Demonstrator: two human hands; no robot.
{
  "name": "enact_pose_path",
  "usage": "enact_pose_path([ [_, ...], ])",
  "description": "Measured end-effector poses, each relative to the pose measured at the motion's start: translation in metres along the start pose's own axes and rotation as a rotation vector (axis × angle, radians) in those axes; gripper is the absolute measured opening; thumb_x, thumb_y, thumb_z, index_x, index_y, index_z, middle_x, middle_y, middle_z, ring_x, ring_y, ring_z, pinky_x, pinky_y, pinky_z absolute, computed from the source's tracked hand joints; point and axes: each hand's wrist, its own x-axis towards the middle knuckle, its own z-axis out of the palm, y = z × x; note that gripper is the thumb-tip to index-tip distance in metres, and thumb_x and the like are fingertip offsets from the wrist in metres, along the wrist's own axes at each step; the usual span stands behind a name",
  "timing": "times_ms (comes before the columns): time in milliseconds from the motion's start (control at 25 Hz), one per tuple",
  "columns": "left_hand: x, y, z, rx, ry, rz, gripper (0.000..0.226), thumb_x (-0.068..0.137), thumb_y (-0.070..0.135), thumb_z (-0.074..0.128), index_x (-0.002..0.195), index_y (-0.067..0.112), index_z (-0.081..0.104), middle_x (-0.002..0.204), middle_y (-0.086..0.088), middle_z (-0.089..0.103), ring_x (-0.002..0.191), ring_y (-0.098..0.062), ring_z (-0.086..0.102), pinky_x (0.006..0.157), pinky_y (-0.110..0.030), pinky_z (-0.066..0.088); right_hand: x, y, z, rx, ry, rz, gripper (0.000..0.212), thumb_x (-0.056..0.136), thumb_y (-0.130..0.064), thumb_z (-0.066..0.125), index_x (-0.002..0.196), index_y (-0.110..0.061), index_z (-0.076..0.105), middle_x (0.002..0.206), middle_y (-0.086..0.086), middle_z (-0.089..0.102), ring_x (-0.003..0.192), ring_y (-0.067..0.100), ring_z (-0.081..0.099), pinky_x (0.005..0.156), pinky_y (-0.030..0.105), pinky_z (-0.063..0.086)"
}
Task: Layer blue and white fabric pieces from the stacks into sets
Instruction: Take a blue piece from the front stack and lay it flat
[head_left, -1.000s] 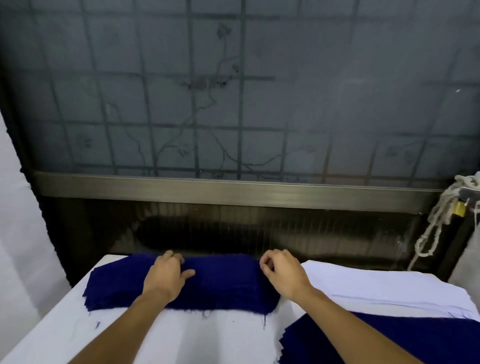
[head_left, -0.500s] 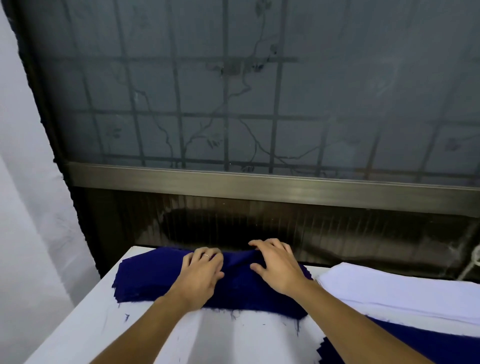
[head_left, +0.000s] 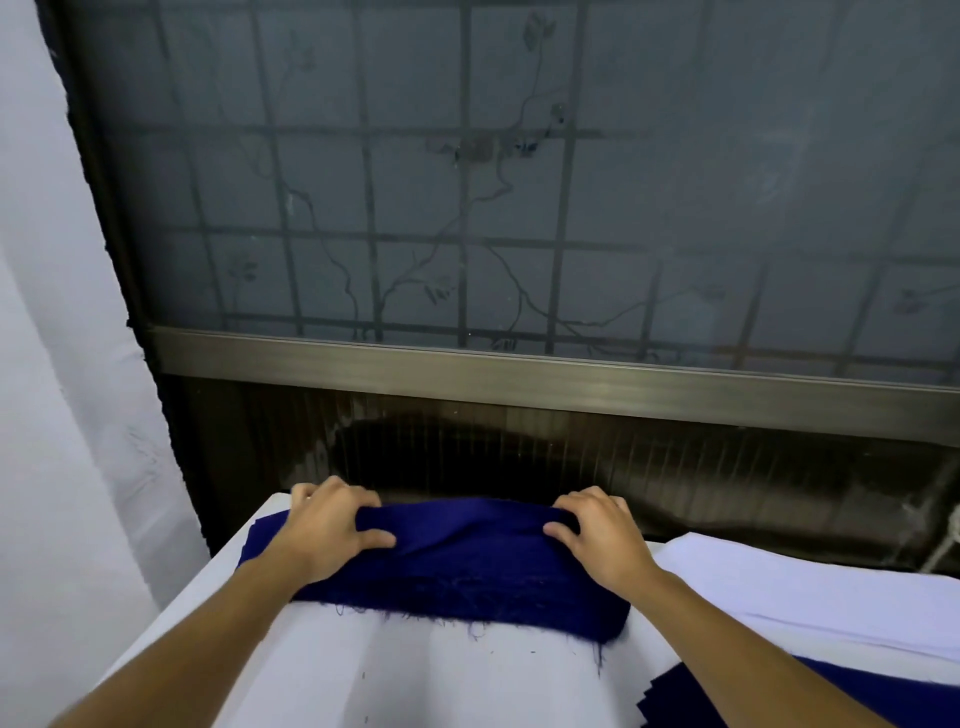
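A dark blue fabric piece (head_left: 457, 571) lies across the far end of the white-covered table (head_left: 441, 680), its near edge frayed. My left hand (head_left: 324, 525) grips its far left part, thumb on top and fingers curled over the far edge. My right hand (head_left: 600, 535) grips the far right part the same way. Between the hands the cloth is bunched up into a raised fold. To the right lies a stack of white fabric (head_left: 810, 597). A stack of blue fabric (head_left: 691, 701) shows at the bottom right.
A frosted window with a metal grille (head_left: 519, 182) and a dark ribbed panel (head_left: 571, 457) stand right behind the table's far edge. A white curtain (head_left: 57, 415) hangs at the left. A bit of white rope (head_left: 948, 540) shows at the right edge.
My hands have moved apart along the blue fabric's far edge and now clutch it, lifting a fold between them. The camera has shifted a little to the right.
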Motion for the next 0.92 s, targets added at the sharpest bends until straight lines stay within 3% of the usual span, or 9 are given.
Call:
enact_pose_path([
  [120,-0.016,-0.030,-0.012,-0.006,0.021,-0.145,0.013,0.090,0.056,0.067,0.091,0.052,0.055,0.097,0.025,0.053,0.111,-0.006,0.043,0.105,-0.040,0.022,-0.004,0.001,-0.006,0.063,0.021,0.065,0.023,0.102,-0.039,0.056,0.118,-0.029,0.068,0.109,-0.011,0.067,0.114,0.012,0.054,0.105,0.034,0.038],
  [200,-0.023,-0.041,-0.017,-0.062,0.060,-0.203,0.011,0.092,0.051,0.067,0.092,0.050,0.056,0.095,0.024,0.059,0.108,-0.010,0.055,0.105,-0.043,0.033,-0.006,-0.004,-0.010,0.122,0.042,0.105,0.021,0.102,-0.039,0.057,0.115,-0.027,0.069,0.106,-0.009,0.065,0.110,0.014,0.058,0.103,0.036,0.043],
  [320,-0.026,-0.041,-0.028,-0.375,0.176,-0.267,0.020,0.092,0.044,0.068,0.108,0.031,0.068,0.099,0.007,0.071,0.092,-0.017,0.069,0.082,-0.036,0.060,-0.007,-0.011,-0.023,0.260,0.056,0.152,0.023,0.100,-0.037,0.060,0.115,-0.023,0.070,0.106,-0.008,0.070,0.102,0.015,0.065,0.096,0.040,0.052],
  [400,-0.026,-0.034,-0.039,-0.487,0.248,-0.293,0.041,0.091,0.040,0.069,0.124,0.017,0.068,0.110,-0.002,0.073,0.087,-0.013,0.067,0.071,-0.026,0.057,-0.008,-0.012,-0.036,0.388,0.093,0.179,0.022,0.099,-0.034,0.063,0.112,-0.020,0.072,0.101,-0.008,0.074,0.097,0.012,0.068,0.091,0.041,0.056],
  [480,-0.026,-0.022,-0.051,-0.525,0.278,-0.294,0.049,0.093,0.039,0.068,0.135,0.014,0.063,0.117,-0.004,0.072,0.088,-0.012,0.066,0.072,-0.024,0.055,-0.010,-0.011,-0.052,0.470,0.144,0.208,0.020,0.098,-0.032,0.065,0.107,-0.017,0.074,0.096,-0.006,0.075,0.094,0.014,0.069,0.088,0.043,0.057],
  [600,-0.031,0.003,-0.069,-0.558,0.275,-0.233,0.031,0.093,0.044,0.064,0.117,0.025,0.072,0.096,0.007,0.074,0.083,-0.013,0.071,0.068,-0.024,0.057,-0.016,-0.007,-0.079,0.540,0.214,0.246,0.015,0.098,-0.030,0.066,0.097,-0.018,0.074,0.088,-0.004,0.075,0.088,0.017,0.070,0.079,0.041,0.058],
  [720,-0.044,0.032,-0.086,-0.640,0.334,-0.199,0.013,0.086,0.049,0.066,0.094,0.039,0.069,0.084,0.009,0.073,0.074,-0.009,0.070,0.057,-0.017,0.054,-0.038,0.000,-0.105,0.572,0.240,0.258,0.014,0.098,-0.030,0.066,0.085,-0.028,0.071,0.080,-0.007,0.074,0.079,0.015,0.070,0.060,0.023,0.051],
  [800,-0.056,0.050,-0.094,-0.709,0.352,-0.180,0.003,0.089,0.043,0.068,0.091,0.043,0.066,0.080,0.011,0.072,0.072,-0.007,0.070,0.059,-0.018,0.056,-0.058,0.005,-0.123,0.570,0.240,0.258,0.015,0.098,-0.031,0.066,0.084,-0.028,0.071,0.078,-0.006,0.073,0.076,0.014,0.070,0.056,0.019,0.048],
  [920,-0.070,0.069,-0.095,-0.775,0.328,-0.174,0.017,0.097,0.033,0.065,0.112,0.026,0.070,0.095,0.006,0.074,0.086,-0.013,0.072,0.074,-0.031,0.061,-0.089,0.012,-0.148,0.570,0.229,0.274,0.015,0.097,-0.030,0.066,0.086,-0.023,0.073,0.079,-0.002,0.075,0.074,0.015,0.071,0.062,0.028,0.055],
])
